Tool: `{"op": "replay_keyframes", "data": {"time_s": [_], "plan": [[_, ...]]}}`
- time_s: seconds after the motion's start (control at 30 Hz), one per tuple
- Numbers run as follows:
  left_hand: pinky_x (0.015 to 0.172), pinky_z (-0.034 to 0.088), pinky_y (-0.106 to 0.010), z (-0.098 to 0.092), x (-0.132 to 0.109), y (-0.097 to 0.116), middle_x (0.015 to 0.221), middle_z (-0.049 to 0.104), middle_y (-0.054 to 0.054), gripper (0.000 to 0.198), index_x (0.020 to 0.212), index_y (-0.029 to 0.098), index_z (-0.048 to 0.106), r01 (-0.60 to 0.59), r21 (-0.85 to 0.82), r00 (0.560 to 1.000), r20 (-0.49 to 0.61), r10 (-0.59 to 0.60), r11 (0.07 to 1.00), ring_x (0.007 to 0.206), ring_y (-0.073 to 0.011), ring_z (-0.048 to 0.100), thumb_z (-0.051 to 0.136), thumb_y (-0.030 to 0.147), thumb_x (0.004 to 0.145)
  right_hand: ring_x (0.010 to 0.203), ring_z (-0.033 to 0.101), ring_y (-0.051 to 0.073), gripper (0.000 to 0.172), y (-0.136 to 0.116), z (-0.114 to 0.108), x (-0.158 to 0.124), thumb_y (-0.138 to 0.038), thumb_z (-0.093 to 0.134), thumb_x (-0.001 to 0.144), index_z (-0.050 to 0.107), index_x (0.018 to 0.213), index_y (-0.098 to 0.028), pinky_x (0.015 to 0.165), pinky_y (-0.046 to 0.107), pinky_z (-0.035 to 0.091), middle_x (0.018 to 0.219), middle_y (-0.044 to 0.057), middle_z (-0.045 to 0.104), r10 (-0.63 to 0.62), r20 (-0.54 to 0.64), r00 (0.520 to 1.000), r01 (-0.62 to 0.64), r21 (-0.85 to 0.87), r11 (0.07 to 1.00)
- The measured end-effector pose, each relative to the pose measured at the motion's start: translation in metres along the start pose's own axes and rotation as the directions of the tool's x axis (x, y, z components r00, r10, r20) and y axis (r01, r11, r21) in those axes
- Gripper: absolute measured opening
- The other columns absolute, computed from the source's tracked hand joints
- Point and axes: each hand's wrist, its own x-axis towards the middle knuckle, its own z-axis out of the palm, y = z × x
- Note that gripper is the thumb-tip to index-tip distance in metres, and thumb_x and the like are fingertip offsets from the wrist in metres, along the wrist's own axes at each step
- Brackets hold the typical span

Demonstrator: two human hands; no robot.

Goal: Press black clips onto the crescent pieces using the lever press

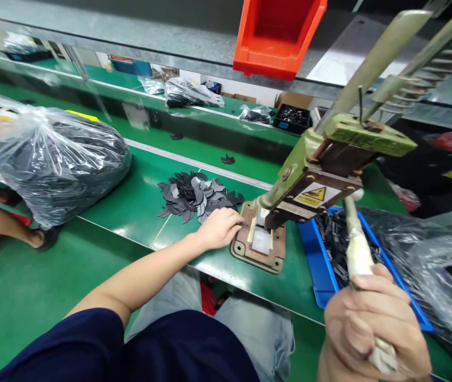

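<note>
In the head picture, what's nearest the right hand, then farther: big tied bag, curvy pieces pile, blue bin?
1. Blue bin, beside the right hand
2. Curvy pieces pile, left of middle
3. Big tied bag, far left

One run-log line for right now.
left hand: at press base; right hand: gripping lever handle; curved pieces: piled left of base; blue bin: right of base
</note>
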Motion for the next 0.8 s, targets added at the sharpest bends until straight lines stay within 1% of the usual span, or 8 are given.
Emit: {"op": "replay_keyframes", "data": {"time_s": [0.1, 0.17, 0.27, 0.33, 0.37, 0.47, 0.63, 0.8], "plan": [[0.103, 0.051, -0.045, -0.023, -0.033, -0.033, 0.126, 0.075, -0.011, 0.025, 0.124, 0.022, 0.071, 0.115, 0.029, 0.991, -0.065, -0.113, 0.993, 0.119, -0.0281, 0.066, 0.056, 0.033, 0.106, 0.061, 0.067, 0.019, 0.057, 0.007, 0.000, -0.004, -0.039, 0.080, 0.077, 0.035, 0.048, -0.023, 0.084, 0.054, 0.062, 0.052, -0.004, 0.058, -0.042, -0.063, 0.997, 0.042, -0.001, 0.999], [0.104, 0.050, -0.045, -0.042, -0.058, -0.061, 0.123, 0.076, -0.011, 0.025, 0.121, 0.022, 0.072, 0.278, 0.099, 0.955, -0.139, -0.263, 0.955, 0.117, -0.0292, 0.067, 0.058, 0.036, 0.105, 0.057, 0.064, 0.018, 0.063, 0.011, 0.002, -0.007, -0.044, 0.082, 0.076, 0.031, 0.048, -0.022, 0.080, 0.052, 0.061, 0.050, -0.004, 0.055, -0.055, -0.100, 0.993, 0.057, 0.016, 0.998], [0.103, 0.050, -0.047, -0.067, -0.093, -0.100, 0.122, 0.075, -0.015, 0.033, 0.120, 0.020, 0.071, 0.577, 0.233, 0.814, -0.247, -0.526, 0.783, 0.117, -0.0341, 0.066, 0.061, 0.044, 0.101, 0.052, 0.060, 0.017, 0.069, 0.017, 0.005, -0.007, -0.053, 0.083, 0.075, 0.028, 0.048, -0.022, 0.073, 0.049, 0.059, 0.047, -0.004, 0.052, -0.097, -0.126, 0.987, 0.103, 0.036, 0.994], [0.100, 0.050, -0.050, -0.077, -0.110, -0.117, 0.125, 0.073, -0.018, 0.044, 0.124, 0.018, 0.069, 0.693, 0.293, 0.721, -0.264, -0.641, 0.659, 0.119, -0.0384, 0.065, 0.065, 0.053, 0.097, 0.050, 0.059, 0.016, 0.071, 0.021, 0.006, -0.005, -0.055, 0.083, 0.075, 0.026, 0.050, -0.022, 0.070, 0.047, 0.059, 0.045, -0.005, 0.050, -0.140, -0.136, 0.981, 0.146, 0.035, 0.989], [0.100, 0.050, -0.050, -0.080, -0.117, -0.123, 0.125, 0.073, -0.018, 0.048, 0.126, 0.018, 0.068, 0.716, 0.305, 0.696, -0.254, -0.671, 0.627, 0.119, -0.0394, 0.065, 0.066, 0.056, 0.096, 0.049, 0.058, 0.016, 0.071, 0.022, 0.006, -0.004, -0.055, 0.083, 0.075, 0.025, 0.051, -0.021, 0.069, 0.047, 0.059, 0.044, -0.005, 0.050, -0.157, -0.138, 0.978, 0.163, 0.033, 0.986], [0.098, 0.051, -0.047, -0.083, -0.126, -0.131, 0.121, 0.076, -0.013, 0.047, 0.126, 0.021, 0.065, 0.726, 0.246, 0.685, -0.189, -0.703, 0.642, 0.117, -0.0359, 0.067, 0.069, 0.055, 0.094, 0.048, 0.058, 0.016, 0.068, 0.023, 0.007, -0.003, -0.050, 0.082, 0.075, 0.026, 0.051, -0.022, 0.068, 0.045, 0.060, 0.044, -0.005, 0.049, -0.204, -0.149, 0.968, 0.212, 0.034, 0.977], [0.079, 0.053, -0.034, -0.083, -0.128, -0.135, 0.100, 0.076, -0.004, 0.052, 0.120, 0.024, 0.059, 0.812, -0.129, 0.554, -0.140, -0.821, 0.570, 0.089, -0.0234, 0.071, 0.082, 0.052, 0.082, 0.050, 0.061, 0.017, 0.066, 0.018, 0.009, -0.005, -0.052, 0.082, 0.073, 0.029, 0.047, -0.022, 0.072, 0.050, 0.061, 0.044, -0.004, 0.052, -0.087, -0.176, 0.980, 0.090, 0.008, 0.996], [0.071, 0.050, -0.030, -0.088, -0.132, -0.140, 0.083, 0.074, 0.001, 0.058, 0.111, 0.024, 0.058, 0.784, -0.368, 0.481, -0.146, -0.864, 0.499, 0.075, -0.0195, 0.069, 0.091, 0.049, 0.070, 0.047, 0.060, 0.022, 0.067, 0.020, 0.007, -0.010, -0.059, 0.082, 0.068, 0.030, 0.045, -0.023, 0.066, 0.054, 0.058, 0.041, -0.004, 0.050, -0.085, -0.228, 0.970, 0.082, -0.024, 0.996]]}}
